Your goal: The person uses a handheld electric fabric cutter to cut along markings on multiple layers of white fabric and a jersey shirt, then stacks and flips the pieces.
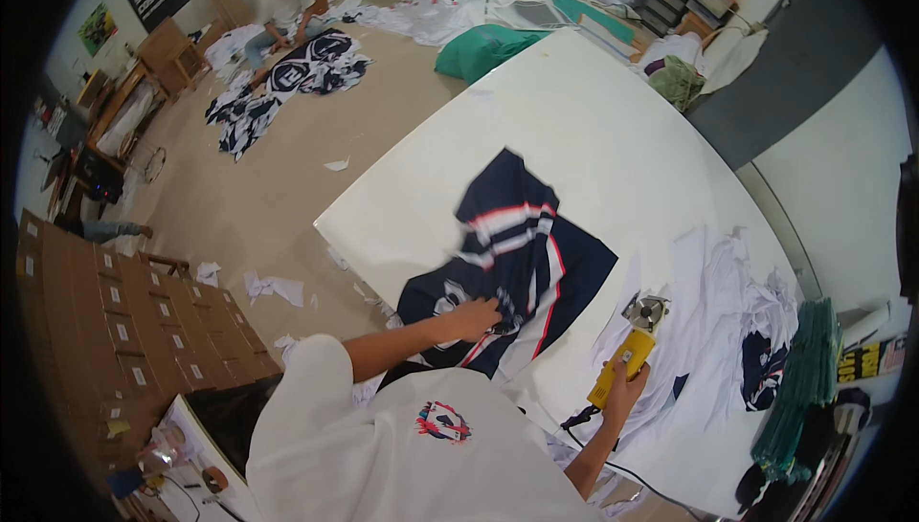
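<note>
We are gripping a yellow cutter (pixel 635 343) in our right hand (pixel 627 385), our left hand (pixel 471 320) is touching navy striped fabric (pixel 517 264), whether pinching we cannot tell, the fabric lying near left on a white table (pixel 613 120), white cloth (pixel 704 292) spreading at right

I'm in a garment workshop: my right hand (pixel 628 388) grips a yellow corded cutter (pixel 620 359), my left hand (pixel 476 319) is on navy fabric (pixel 586 264) across a broad white table (pixel 641 149), white cloth (pixel 710 278) heaps right of them, cardboard boxes (pixel 144 321) stack leftward, and a person (pixel 287 7) sits far ahead beside patterned cloth (pixel 325 58).
</note>
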Tool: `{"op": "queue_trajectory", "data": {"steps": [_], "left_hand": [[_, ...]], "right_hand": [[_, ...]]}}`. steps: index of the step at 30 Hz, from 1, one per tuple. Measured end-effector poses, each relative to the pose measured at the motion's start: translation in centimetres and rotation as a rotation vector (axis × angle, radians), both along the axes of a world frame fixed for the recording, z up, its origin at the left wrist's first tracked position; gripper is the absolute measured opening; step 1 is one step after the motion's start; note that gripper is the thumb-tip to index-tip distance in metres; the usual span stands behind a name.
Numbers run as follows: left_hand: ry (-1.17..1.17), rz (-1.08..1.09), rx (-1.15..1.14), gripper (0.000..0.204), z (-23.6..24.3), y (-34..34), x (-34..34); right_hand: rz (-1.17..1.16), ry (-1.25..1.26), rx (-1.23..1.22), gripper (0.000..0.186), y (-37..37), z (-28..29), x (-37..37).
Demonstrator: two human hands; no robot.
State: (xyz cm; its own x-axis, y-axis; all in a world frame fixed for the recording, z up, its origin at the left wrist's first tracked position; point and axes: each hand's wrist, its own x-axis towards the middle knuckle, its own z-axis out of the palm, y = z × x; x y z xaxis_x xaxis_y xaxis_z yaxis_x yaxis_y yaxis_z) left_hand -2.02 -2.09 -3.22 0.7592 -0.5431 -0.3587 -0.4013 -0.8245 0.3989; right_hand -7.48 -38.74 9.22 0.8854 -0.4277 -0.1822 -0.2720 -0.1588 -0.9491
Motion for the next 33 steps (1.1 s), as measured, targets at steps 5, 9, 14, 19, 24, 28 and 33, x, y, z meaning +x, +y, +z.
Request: {"op": "queue_trajectory", "data": {"steps": [5, 9, 14, 19, 24, 28, 33], "left_hand": [[-0.088, 0.267, -0.345, 0.027, -2.1, 12.5, 12.2], [-0.671, 1.270, -0.616, 0.042, 4.5, 27.7, 23.5], [-1.102, 1.012, -0.483, 0.074, 5.0, 25.0, 31.8], [-0.609, 0.625, -0.501, 0.075, -6.0, 6.7, 28.4], [-0.525, 0.089, -0.512, 0.084, -6.2, -19.6, 18.7], [-0.343, -0.121, -0.279, 0.076, 3.0, -33.3, 8.0], [-0.359, -0.289, -0.244, 0.051, -2.0, -33.4, 4.6]], "right_hand": [[0.004, -0.030, 0.016, 0.041, 0.2, 0.7, -1.5], [0.015, -0.053, 0.052, 0.043, 0.8, 0.6, -1.2], [-0.172, -0.041, 0.039, 0.049, 0.3, 1.6, -3.5], [-0.327, -0.004, -0.121, 0.051, -2.6, 0.1, -6.8], [-0.587, -0.124, 0.079, 0.047, -6.0, 3.3, -10.5], [-0.829, -0.141, 0.109, 0.042, -12.0, 1.4, -15.8], [-0.956, -0.105, 0.155, 0.039, -19.6, -0.8, -19.5]]}}
